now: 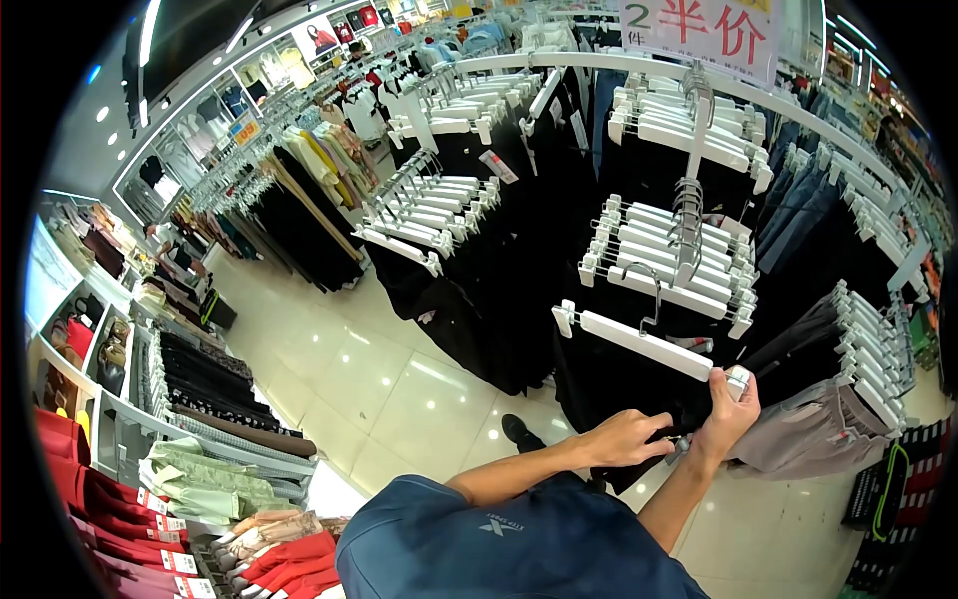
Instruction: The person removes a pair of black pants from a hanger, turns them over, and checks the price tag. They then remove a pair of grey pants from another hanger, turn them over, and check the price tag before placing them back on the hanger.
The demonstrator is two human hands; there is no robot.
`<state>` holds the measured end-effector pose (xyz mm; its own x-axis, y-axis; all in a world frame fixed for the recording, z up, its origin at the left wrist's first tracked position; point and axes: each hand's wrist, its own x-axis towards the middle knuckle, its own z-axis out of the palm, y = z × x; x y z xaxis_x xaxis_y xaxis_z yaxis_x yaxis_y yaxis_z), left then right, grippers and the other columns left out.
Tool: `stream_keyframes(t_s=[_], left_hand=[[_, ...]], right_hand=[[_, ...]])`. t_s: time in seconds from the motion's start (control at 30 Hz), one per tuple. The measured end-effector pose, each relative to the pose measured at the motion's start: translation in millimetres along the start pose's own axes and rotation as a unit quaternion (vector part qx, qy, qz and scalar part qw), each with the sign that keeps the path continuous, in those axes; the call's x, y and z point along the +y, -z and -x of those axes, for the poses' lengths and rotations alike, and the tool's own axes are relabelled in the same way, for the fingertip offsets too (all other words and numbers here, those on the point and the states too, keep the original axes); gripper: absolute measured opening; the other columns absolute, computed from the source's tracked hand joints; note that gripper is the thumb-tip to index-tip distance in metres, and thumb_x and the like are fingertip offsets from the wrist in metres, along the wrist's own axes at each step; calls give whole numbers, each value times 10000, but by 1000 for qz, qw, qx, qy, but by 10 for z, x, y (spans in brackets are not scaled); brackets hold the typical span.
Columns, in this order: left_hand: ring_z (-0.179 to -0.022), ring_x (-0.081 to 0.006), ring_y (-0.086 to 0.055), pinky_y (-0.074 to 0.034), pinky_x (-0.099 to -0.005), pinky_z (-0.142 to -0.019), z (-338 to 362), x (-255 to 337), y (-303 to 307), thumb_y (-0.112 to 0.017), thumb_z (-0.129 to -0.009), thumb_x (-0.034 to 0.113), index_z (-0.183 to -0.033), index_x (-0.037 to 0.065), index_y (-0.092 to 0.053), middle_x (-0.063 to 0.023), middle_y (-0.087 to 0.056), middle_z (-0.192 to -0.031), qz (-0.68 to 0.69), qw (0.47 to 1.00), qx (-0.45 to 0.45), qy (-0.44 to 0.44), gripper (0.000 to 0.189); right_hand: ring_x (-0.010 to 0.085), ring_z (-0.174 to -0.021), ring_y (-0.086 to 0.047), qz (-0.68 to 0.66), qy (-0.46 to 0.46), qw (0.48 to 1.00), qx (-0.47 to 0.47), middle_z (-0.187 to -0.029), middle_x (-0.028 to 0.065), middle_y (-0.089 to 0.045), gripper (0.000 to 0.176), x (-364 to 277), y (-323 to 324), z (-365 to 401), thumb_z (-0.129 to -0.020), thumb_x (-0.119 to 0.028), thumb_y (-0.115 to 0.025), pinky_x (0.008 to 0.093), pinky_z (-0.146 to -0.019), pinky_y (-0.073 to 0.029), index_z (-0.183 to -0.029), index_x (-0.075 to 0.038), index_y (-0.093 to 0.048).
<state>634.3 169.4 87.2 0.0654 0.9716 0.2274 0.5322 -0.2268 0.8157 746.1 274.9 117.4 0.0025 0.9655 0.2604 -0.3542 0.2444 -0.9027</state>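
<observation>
In the head view a white clip hanger (649, 346) with a metal hook carries black trousers (609, 389), tilted down to the right. My right hand (726, 414) is closed around the hanger's right end, with thumb and fingers at the clip. Just left of it and lower, my left hand (631, 439) has its fingers bent and pressed together over the black cloth. A small shiny spot shows by those fingertips, too small to name. Behind the held hanger, a row of white hangers (669, 265) bears more dark trousers.
A round white rack (589, 62) holds several rows of trousers, with a sale sign (699, 35) on top. Grey trousers (808, 429) hang close on my right. Red garments (299, 564) and a green one (210, 474) hang at the lower left. Glossy floor tiles (349, 369) run between racks.
</observation>
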Motion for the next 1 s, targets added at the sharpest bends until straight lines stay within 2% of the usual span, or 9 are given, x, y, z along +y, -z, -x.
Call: stream_keyframes(t_s=[0.23, 0.37, 0.47, 0.6, 0.63, 0.67, 0.73, 0.83, 1.0], left_hand=[[-584, -352, -627, -497, -396, -525, -78, 11, 69, -674, -838, 273, -1019, -4, -592, -186, -616, -641, -54, 997, 38, -41, 341], [-555, -342, -617, -495, -394, -515, -106, -69, 90, -657, -849, 251, -972, 2, -631, -177, -620, -631, -56, 995, 66, -52, 279], [-550, -348, -607, -480, -377, -501, -126, -66, 152, -660, -840, 232, -941, -32, -645, -198, -613, -639, -34, 997, 61, -41, 283], [-505, -268, -596, -447, -339, -491, -125, -61, 243, -663, -828, 198, -879, -55, -642, -201, -603, -630, 93, 995, 18, 36, 259], [-521, -160, -564, -434, -302, -507, -146, -31, 286, -649, -827, 157, -840, -47, -640, -140, -606, -614, 165, 986, -10, 35, 205], [-558, -96, -516, -425, -271, -528, -143, -150, 234, -633, -831, 129, -818, -37, -633, -67, -594, -622, 205, 976, -35, 63, 167], [-591, -63, -494, -417, -253, -539, -146, -146, 273, -628, -834, 122, -809, -40, -625, -32, -583, -641, 246, 963, -70, 88, 164], [-579, -83, -499, -426, -268, -542, -148, -205, 227, -640, -828, 145, -809, -51, -621, -69, -585, -633, 255, 961, -59, 90, 198], [-567, -179, -571, -447, -315, -550, -172, -71, 259, -711, -765, 252, -917, -71, -610, -161, -602, -642, 121, 989, -19, 79, 371]], right_hand=[[32, -638, -403, -5, 1, 1000, -4, -731, -60, -488, 189, 15, -93, -77, -788, -45, -747, 178, -577, -328, -814, -29, -560], [43, -650, -415, -2, 8, 1000, -7, -739, -53, -502, 195, 13, -160, -105, -791, -74, -752, 191, -601, -343, -824, -26, -565], [45, -661, -423, -10, -4, 1000, -21, -751, -49, -515, 195, 54, -163, -122, -794, -94, -753, 194, -608, -344, -847, -24, -579], [47, -685, -449, -42, -34, 998, -36, -768, -42, -541, 198, 77, -183, -135, -793, -95, -754, 190, -644, -366, -885, -14, -598], [48, -690, -456, -51, -41, 997, -38, -773, -39, -549, 202, 90, -180, -137, -793, -97, -755, 190, -654, -372, -893, -12, -601], [50, -696, -465, -55, -48, 996, -42, -781, -34, -559, 205, 103, -173, -138, -793, -102, -756, 192, -668, -377, -897, -11, -604], [53, -708, -484, -64, -61, 995, -52, -798, -24, -579, 214, 137, -161, -153, -793, -112, -759, 195, -694, -389, -907, -8, -610], [59, -724, -505, -62, -68, 994, -55, -826, -11, -599, 230, 173, -151, -173, -792, -127, -762, 199, -718, -398, -924, -6, -618], [59, -726, -505, -56, -67, 995, -57, -829, -8, -603, 237, 214, -132, -213, -794, -134, -763, 199, -709, -396, -929, -4, -619]])
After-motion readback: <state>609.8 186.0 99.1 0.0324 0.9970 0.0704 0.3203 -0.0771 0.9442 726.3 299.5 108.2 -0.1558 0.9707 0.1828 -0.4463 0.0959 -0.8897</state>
